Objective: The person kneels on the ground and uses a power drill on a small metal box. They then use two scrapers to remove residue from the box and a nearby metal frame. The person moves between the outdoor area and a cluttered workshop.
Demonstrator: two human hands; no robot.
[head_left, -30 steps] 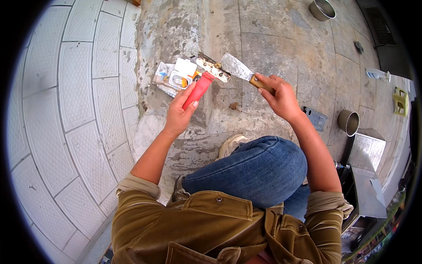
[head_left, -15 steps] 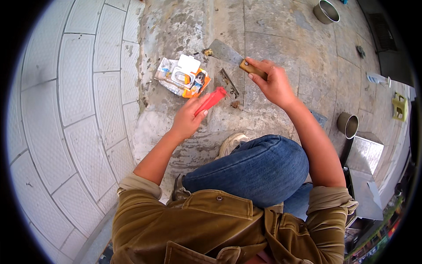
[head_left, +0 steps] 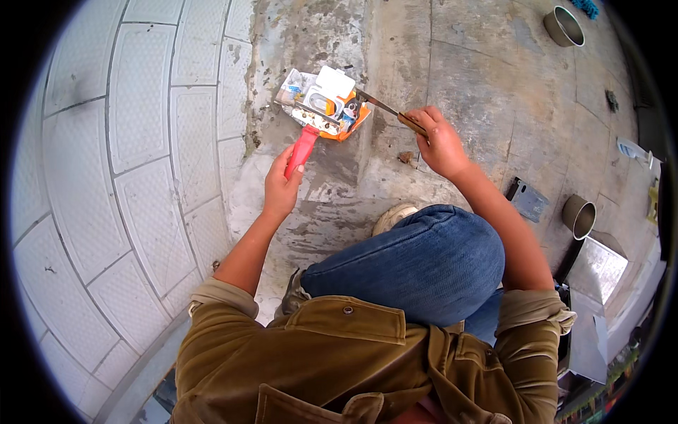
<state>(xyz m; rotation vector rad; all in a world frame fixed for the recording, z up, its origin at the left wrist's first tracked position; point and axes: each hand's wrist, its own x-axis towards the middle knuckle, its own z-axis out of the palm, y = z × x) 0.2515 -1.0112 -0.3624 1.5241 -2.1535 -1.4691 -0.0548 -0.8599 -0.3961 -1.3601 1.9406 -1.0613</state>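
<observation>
Left hand (head_left: 281, 189) is gripping the red-handled trowel (head_left: 302, 148). Right hand (head_left: 439, 141) is clasping the wooden-handled scraper (head_left: 385, 108), its blade touching the orange-and-white pack (head_left: 326, 102) on the concrete floor (head_left: 480, 78).

Well right of the fingers, a round metal pot (head_left: 580, 215) stands on the rough concrete floor (head_left: 480, 78), with a small grey metal bracket (head_left: 526, 200) nearer them. Another metal pot (head_left: 564, 25) sits far above and right. Left of the fingers spread pale textured tiles (head_left: 141, 120).
</observation>
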